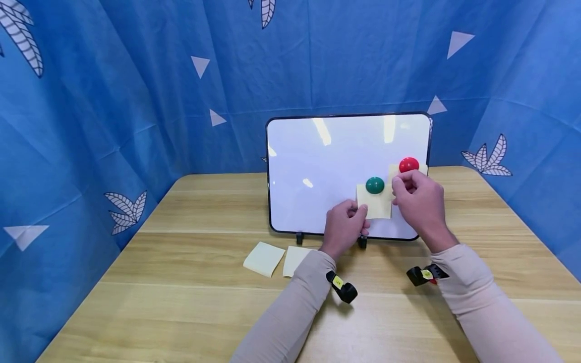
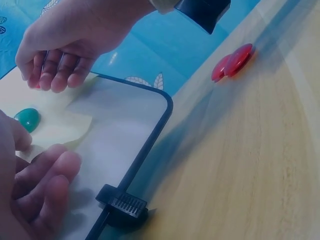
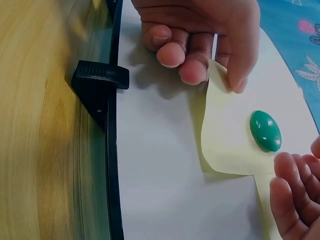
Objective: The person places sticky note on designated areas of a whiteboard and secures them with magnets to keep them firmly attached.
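A pale yellow sticky note (image 1: pixel 379 207) hangs on a whiteboard (image 1: pixel 313 166) under a green round magnet (image 1: pixel 374 185). My left hand (image 1: pixel 344 224) pinches that note's lower left corner between thumb and fingers; the corner lifts off the board in the right wrist view. Higher on the right, another sticky note (image 1: pixel 394 171) sits under a red round magnet (image 1: pixel 409 164). My right hand (image 1: pixel 419 199) is in front of this note, just below the red magnet, with its fingers curled. Whether its fingertips grip anything is hidden.
Two more sticky notes (image 1: pixel 264 259) lie on the wooden table left of my left forearm. Red magnets (image 2: pixel 233 63) lie on the table near my right wrist. Black clip feet (image 3: pixel 100 75) support the board's lower edge. A blue curtain (image 1: pixel 308 60) hangs behind.
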### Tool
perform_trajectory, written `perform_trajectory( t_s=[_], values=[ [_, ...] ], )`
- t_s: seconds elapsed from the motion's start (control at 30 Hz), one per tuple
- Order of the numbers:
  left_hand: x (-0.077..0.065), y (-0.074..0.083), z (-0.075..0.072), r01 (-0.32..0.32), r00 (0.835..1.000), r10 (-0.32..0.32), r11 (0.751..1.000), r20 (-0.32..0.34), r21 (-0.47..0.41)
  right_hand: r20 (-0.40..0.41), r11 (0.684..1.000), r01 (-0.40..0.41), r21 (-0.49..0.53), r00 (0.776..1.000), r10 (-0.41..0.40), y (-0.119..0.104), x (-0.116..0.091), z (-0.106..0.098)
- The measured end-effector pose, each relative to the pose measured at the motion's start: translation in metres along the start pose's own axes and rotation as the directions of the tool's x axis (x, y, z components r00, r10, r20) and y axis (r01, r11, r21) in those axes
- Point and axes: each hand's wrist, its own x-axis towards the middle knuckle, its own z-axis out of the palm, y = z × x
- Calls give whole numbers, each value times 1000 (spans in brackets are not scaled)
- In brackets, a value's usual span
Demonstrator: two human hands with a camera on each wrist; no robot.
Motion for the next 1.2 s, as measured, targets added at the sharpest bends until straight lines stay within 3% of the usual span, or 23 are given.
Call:
perform_trajectory(
  t_s=[0.17, 0.33, 0.67, 0.93, 1.2],
  values=[
    [-2, 1, -3, 21, 999, -19, 999, -34, 44, 32, 1000, -3, -16, 999, 3, 0, -2, 2],
    [-6, 3, -4, 46, 999, -45, 996, -10, 76, 62, 999, -13, -51, 998, 16, 4, -7, -2],
    [-10, 7, -15, -27, 999, 33, 973, -21, 231, 99, 998, -3, -61, 995, 10, 6, -17, -7],
    [-17, 7, -23, 0, 999, -13, 949, 39, 315, 136, 996, -15, -86, 990, 26, 11, -31, -11],
    [-25, 14, -42, -49, 991, -6, 911, 132, 409, 182, 995, 9, -98, 983, 9, 18, -43, -12]
  ],
)
